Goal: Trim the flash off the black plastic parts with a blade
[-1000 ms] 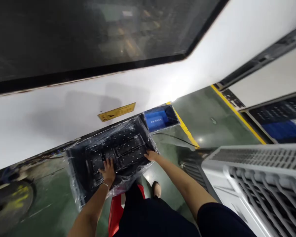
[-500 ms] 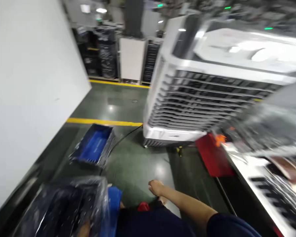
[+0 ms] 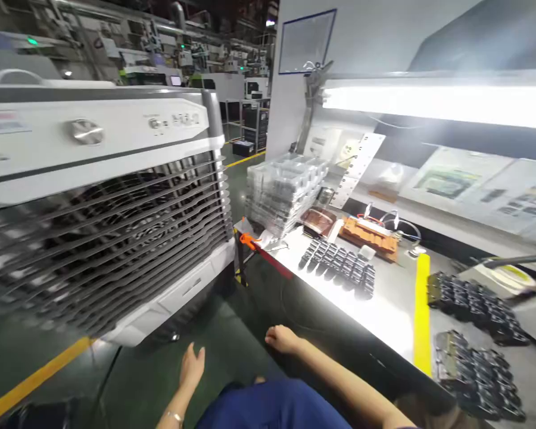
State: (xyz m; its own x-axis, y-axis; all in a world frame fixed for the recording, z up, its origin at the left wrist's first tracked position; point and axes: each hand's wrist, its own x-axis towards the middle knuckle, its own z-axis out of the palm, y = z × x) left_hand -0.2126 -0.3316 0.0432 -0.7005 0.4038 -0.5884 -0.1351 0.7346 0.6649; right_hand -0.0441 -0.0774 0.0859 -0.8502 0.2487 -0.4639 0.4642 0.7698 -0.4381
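Observation:
My left hand (image 3: 192, 366) hangs over the dark green floor with its thumb and fingers apart, holding nothing. A light band circles that wrist. To its right, my right hand (image 3: 282, 339) is held in front of the workbench edge, its fingers curled in, with nothing showing in them. Neither hand touches anything. On the lit white workbench (image 3: 366, 319), nearest to my right hand, lies a row of black moulded parts (image 3: 339, 265). Beyond them are an orange fixture (image 3: 368, 235) with wires and a stack of clear plastic trays (image 3: 286, 185).
A large white air cooler (image 3: 170, 292) with a slatted grille stands at the left. Yellow tape (image 3: 422, 316) crosses the bench, with more black parts (image 3: 477, 375) to its right. A bright tube lamp (image 3: 438, 104) hangs above. An orange-handled tool (image 3: 249, 240) sits at the bench's near corner.
The view has swung right from the floor, the blue bin and the plastic-wrapped box to the workbench. My left hand, earlier by the plastic-wrapped box, is now free of it. My right hand stays curled.

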